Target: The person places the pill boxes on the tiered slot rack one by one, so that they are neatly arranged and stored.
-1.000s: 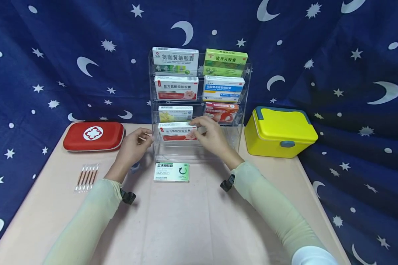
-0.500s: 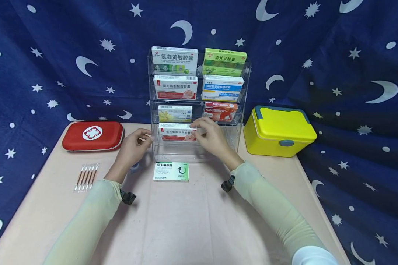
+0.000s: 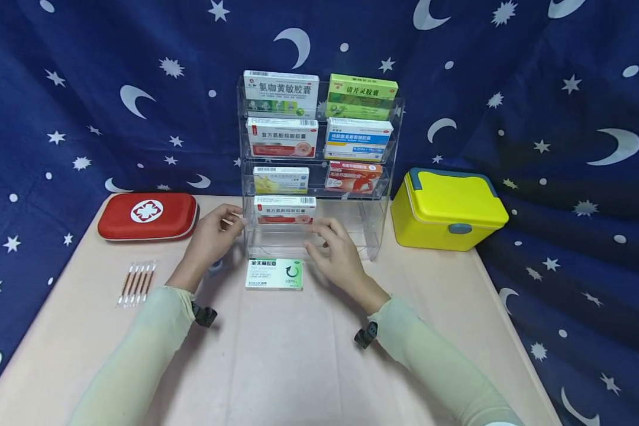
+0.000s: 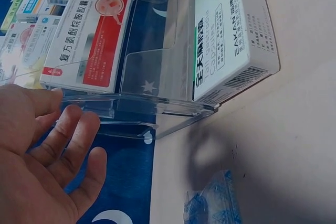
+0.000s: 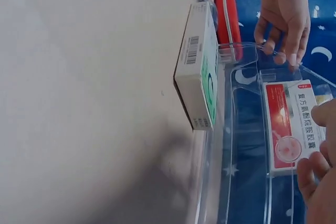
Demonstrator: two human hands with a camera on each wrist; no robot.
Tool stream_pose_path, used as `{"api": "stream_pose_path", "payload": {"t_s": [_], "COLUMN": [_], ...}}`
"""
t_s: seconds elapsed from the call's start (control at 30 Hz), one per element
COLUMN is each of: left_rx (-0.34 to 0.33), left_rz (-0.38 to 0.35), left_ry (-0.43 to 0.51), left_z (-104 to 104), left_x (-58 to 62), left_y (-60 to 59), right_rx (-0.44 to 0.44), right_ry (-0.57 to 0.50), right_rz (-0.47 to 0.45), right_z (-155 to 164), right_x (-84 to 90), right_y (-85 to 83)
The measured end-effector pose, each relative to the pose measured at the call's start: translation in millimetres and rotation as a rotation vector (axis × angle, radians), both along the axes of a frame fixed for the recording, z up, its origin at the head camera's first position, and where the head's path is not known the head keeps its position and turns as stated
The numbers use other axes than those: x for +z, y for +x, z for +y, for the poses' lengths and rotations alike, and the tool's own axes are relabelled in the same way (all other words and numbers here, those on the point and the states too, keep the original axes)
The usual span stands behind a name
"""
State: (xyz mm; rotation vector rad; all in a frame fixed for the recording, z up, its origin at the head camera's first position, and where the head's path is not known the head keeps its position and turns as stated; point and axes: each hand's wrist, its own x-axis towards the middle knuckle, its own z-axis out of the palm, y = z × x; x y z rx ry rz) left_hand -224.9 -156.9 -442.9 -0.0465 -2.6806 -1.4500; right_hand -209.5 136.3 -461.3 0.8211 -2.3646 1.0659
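Observation:
A clear acrylic display rack holds several medicine boxes in tiers. In its bottom tier, on the left, stands a white-and-red capsule box. My right hand hovers just below and right of that box, fingers loosely bent, holding nothing. My left hand is at the rack's left side; its fingertips touch the edge, as the left wrist view shows, and the other fingers hang relaxed. A white-and-green capsule box lies on the table in front of the rack.
A red first-aid case lies at the left, with a pack of cotton swabs nearer. Right of the rack stands a yellow box with a blue-grey handle. A clear packet with blue markings lies near the left hand.
My right hand has let go of the white-and-red capsule box and drawn down toward me. The box stays in the bottom tier. My left hand has kept its place at the rack's side.

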Motion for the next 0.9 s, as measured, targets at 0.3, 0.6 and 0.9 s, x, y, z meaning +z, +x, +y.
{"api": "stream_pose_path", "payload": {"t_s": [0.3, 0.6, 0.9], "left_rx": [-0.015, -0.024, -0.029], "left_rz": [-0.004, 0.008, 0.016], "left_ry": [0.010, 0.013, 0.009], "left_z": [-2.0, -1.8, -2.1], "left_x": [-1.8, -2.8, -5.8], "left_y": [1.0, 1.2, -0.1], "right_rx": [0.108, 0.162, 0.062], "right_ry": [0.366, 0.624, 0.427], "right_rz": [-0.273, -0.262, -0.381], "right_z": [-7.9, -6.3, 0.4], "right_x": [-12.3, -35.9, -42.6], "right_y": [10.7, 36.7, 49.1]}}
